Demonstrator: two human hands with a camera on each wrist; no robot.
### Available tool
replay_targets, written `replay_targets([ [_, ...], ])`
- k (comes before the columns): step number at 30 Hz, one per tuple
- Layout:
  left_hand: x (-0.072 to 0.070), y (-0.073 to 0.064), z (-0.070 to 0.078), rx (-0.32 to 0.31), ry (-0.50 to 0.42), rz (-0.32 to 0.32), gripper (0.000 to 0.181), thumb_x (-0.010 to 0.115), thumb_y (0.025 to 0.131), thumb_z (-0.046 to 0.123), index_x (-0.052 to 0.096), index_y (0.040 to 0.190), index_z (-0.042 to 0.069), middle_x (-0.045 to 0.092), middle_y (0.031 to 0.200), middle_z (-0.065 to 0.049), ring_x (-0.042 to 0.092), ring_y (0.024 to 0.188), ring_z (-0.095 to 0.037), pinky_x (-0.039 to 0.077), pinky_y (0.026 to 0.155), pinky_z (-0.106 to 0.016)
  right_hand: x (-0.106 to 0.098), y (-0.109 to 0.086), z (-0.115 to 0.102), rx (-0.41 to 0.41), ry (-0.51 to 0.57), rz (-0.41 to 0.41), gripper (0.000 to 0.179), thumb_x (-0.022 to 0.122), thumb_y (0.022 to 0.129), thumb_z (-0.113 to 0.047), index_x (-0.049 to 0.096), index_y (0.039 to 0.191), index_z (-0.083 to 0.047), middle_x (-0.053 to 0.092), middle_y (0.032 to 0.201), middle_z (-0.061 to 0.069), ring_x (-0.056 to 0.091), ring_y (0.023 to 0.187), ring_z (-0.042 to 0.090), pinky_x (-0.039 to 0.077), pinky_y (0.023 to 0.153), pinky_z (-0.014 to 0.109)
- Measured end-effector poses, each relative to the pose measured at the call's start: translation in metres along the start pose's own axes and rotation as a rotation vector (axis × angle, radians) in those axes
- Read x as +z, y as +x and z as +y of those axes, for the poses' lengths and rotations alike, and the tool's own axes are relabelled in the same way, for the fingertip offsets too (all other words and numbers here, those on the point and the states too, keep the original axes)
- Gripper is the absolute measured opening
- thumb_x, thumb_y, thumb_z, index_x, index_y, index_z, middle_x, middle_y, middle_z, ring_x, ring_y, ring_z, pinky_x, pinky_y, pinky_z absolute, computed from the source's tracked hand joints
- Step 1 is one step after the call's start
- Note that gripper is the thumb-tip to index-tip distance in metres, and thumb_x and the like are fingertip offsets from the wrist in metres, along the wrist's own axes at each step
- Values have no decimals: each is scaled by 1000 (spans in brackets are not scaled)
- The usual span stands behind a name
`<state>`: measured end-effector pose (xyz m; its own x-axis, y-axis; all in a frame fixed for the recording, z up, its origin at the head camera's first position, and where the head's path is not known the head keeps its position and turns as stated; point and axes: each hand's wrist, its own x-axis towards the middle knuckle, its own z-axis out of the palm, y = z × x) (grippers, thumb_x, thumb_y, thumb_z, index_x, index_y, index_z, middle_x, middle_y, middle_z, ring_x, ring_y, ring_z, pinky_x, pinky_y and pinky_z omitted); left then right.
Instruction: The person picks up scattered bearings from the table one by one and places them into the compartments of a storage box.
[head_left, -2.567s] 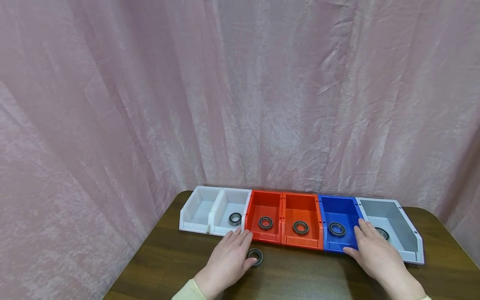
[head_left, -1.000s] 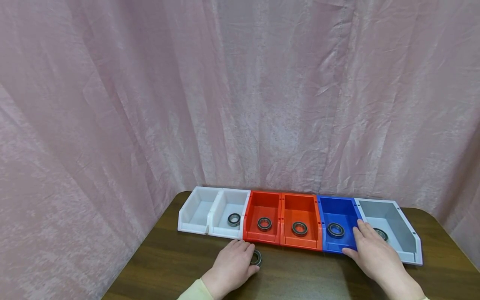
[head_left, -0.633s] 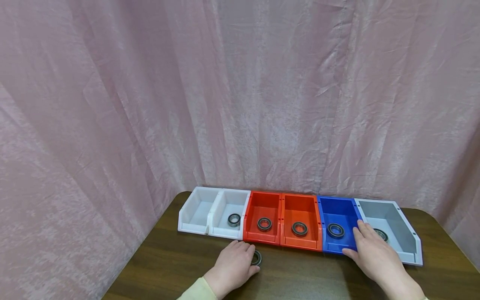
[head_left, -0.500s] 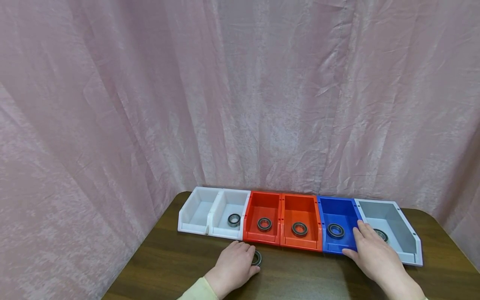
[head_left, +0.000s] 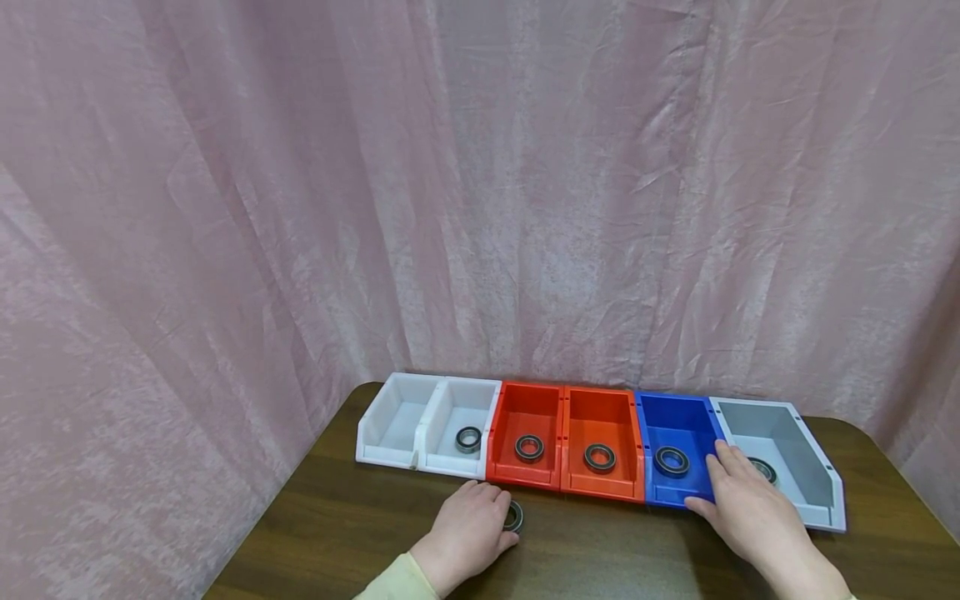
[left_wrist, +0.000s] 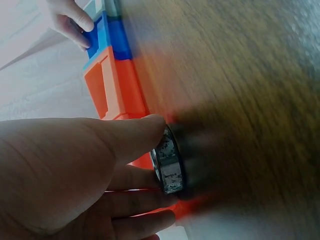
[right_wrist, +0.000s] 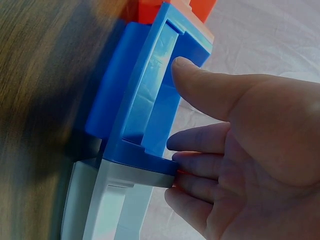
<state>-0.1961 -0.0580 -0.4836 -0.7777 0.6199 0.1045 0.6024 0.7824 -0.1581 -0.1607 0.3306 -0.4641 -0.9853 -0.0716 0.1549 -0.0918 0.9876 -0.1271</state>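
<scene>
A ball bearing (head_left: 513, 517) lies on the brown table in front of the red bin, partly hidden by my left hand (head_left: 467, 531). That hand pinches it: in the left wrist view the thumb meets the bearing (left_wrist: 170, 162) on one side, with fingers across from it. My right hand (head_left: 753, 504) rests relaxed over the front of the blue bin (head_left: 678, 421) and the grey bin (head_left: 825, 479). Its fingers (right_wrist: 197, 140) are extended near the wall between those bins, holding nothing. One bearing (head_left: 671, 461) is in the blue bin; another (head_left: 763, 470) in the grey bin is partly covered.
Bins stand in a row along the back of the table (head_left: 600, 554). A white bin (head_left: 461, 404), a red bin (head_left: 528, 404) and an orange bin (head_left: 600, 408) each contain one bearing. No bearing shows in the leftmost white bin (head_left: 401, 417). A pink curtain (head_left: 480, 208) hangs behind.
My left hand has shifted slightly right and its fingers have drawn in around the bearing on the table. The right hand has stayed in place.
</scene>
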Motion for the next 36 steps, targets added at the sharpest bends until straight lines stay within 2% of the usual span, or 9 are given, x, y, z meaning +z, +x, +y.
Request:
replay_targets([
  [9, 1, 0, -3, 12, -9, -4, 38, 90, 92, 47, 76, 105, 14, 72, 101, 3, 69, 101, -16, 55, 100, -33, 0, -1, 0, -14, 3, 26, 76, 87, 95, -36, 61, 135, 23, 46, 152, 49, 46, 142, 65, 44, 112, 74],
  [25, 4, 0, -6, 16, -27, -12, 36, 90, 92, 45, 75, 104, 15, 72, 102, 2, 69, 100, -16, 55, 100, -33, 2, 0, 1, -12, 1, 22, 76, 88, 94, -37, 61, 134, 22, 46, 151, 49, 47, 141, 65, 44, 111, 75],
  [36, 5, 0, -7, 48, 5, 42, 36, 92, 89, 45, 72, 95, 16, 68, 94, 4, 66, 93, -15, 55, 94, -31, 1, -1, 1, -9, -2, 16, 76, 87, 94, -37, 61, 134, 22, 47, 150, 49, 47, 140, 65, 45, 111, 74],
])
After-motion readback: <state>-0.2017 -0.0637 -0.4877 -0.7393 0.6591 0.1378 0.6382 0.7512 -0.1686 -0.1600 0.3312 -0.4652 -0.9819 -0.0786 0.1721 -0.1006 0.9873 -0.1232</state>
